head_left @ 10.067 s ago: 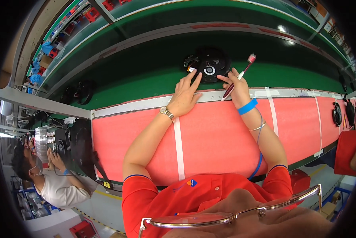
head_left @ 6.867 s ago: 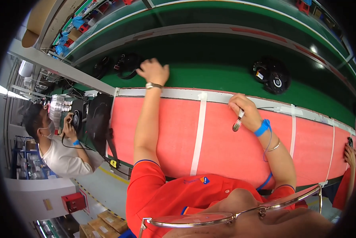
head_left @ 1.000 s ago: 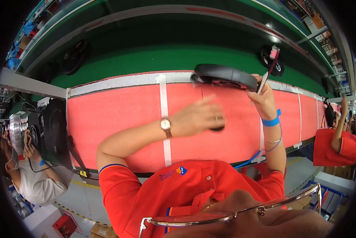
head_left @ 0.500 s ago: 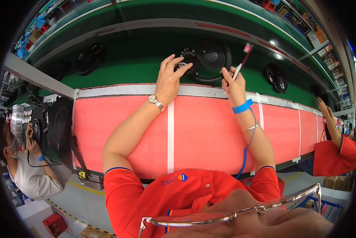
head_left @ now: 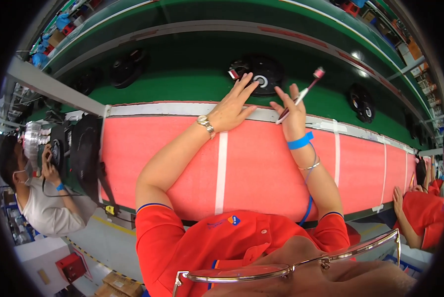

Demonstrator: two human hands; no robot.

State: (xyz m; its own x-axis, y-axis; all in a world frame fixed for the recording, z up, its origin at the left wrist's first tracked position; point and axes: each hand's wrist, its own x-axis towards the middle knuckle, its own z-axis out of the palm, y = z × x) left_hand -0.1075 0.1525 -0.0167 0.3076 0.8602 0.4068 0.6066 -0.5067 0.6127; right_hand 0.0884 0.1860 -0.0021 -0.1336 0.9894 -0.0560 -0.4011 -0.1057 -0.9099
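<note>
- The left hand (head_left: 230, 111) is held open, fingers spread, its fingertips laid over the near edge of a black, round, plastic-looking device (head_left: 267, 64); nothing is gripped.
- A slim dark-red and white toothbrush (head_left: 302, 94) is held across the right hand (head_left: 294, 118), whose fingers are half open beside the device.
- The device is set on the green conveyor belt (head_left: 192, 81), beyond the pink mat (head_left: 271, 163).

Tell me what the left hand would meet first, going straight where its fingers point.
Probably the black round device: the left hand overlaps its edge in view, though contact is unclear.
</note>
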